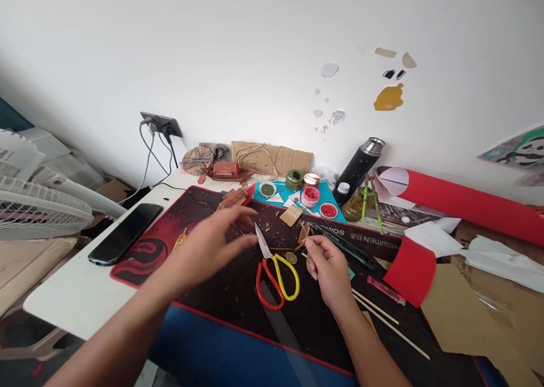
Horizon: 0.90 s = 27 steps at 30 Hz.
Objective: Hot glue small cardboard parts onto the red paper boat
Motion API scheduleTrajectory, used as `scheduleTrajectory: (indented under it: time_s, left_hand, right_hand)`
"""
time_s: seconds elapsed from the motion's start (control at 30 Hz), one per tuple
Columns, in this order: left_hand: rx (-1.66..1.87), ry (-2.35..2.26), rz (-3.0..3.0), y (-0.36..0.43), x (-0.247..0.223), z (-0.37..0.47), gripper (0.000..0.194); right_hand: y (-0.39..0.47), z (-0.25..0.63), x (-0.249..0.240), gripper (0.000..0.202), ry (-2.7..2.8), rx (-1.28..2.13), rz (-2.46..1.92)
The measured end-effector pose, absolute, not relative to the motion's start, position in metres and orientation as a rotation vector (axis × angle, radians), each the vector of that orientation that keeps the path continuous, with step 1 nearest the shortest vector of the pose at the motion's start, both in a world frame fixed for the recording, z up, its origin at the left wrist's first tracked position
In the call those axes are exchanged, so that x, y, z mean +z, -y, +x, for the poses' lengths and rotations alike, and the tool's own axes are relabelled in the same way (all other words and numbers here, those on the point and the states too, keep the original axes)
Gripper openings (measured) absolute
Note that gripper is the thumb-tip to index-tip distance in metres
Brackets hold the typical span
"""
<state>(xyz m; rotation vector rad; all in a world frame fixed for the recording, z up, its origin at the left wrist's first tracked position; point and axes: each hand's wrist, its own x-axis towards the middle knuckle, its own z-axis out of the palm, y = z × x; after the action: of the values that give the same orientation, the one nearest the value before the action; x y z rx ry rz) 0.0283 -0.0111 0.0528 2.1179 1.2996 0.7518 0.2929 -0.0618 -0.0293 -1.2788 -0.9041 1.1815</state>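
My left hand point(208, 248) hovers over the left part of the dark desk mat point(221, 313), fingers apart and nothing between them. Right of the middle, my right hand point(329, 265) pinches a small brown piece point(302, 237) between thumb and fingertips. Scissors point(267, 254) with one red and one yellow handle lie on the mat between my hands, blades pointing away from me. A small round disc point(291, 257) is beside the yellow handle. Just beyond my right hand lies a tan cardboard tag point(291, 214).
Open paint jars point(311, 196) stand on blue paper at the back, near a black flask point(359, 163). A phone point(126, 233) lies at left. Wooden sticks point(391, 324), a dark green cutter point(348, 247), red paper point(411, 271) and cardboard point(459, 313) are at right.
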Motion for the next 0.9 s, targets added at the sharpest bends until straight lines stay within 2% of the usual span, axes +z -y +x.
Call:
scheduleTrajectory:
  time_s: [0.07,0.17,0.27,0.37,0.53,0.9]
  left_hand:
    - [0.816,-1.556,2.159,-0.002,0.045,-0.006,0.043]
    - [0.633,-1.744,2.26,-0.02,0.028,-0.045,0.043]
    - [0.372,-1.697,2.445,-0.028,0.015,-0.062,0.035]
    - [0.28,-1.658,2.559,-0.031,0.008,-0.066,0.031]
    - [0.282,-1.571,2.602,-0.035,0.006,-0.063,0.018]
    - [0.348,-1.398,2.747,-0.04,0.011,-0.029,0.022]
  right_hand:
    - [0.063,0.291,-0.029,0.053,0.914,1.199,-1.278]
    - [0.065,0.288,-0.028,0.054,0.93,1.216,-1.283]
    - [0.066,0.287,-0.026,0.054,0.939,1.216,-1.302]
    - [0.066,0.288,-0.025,0.054,0.94,1.196,-1.324]
    - [0.065,0.288,-0.025,0.051,0.954,1.179,-1.359]
    - [0.066,0.287,-0.032,0.051,1.02,1.14,-1.403]
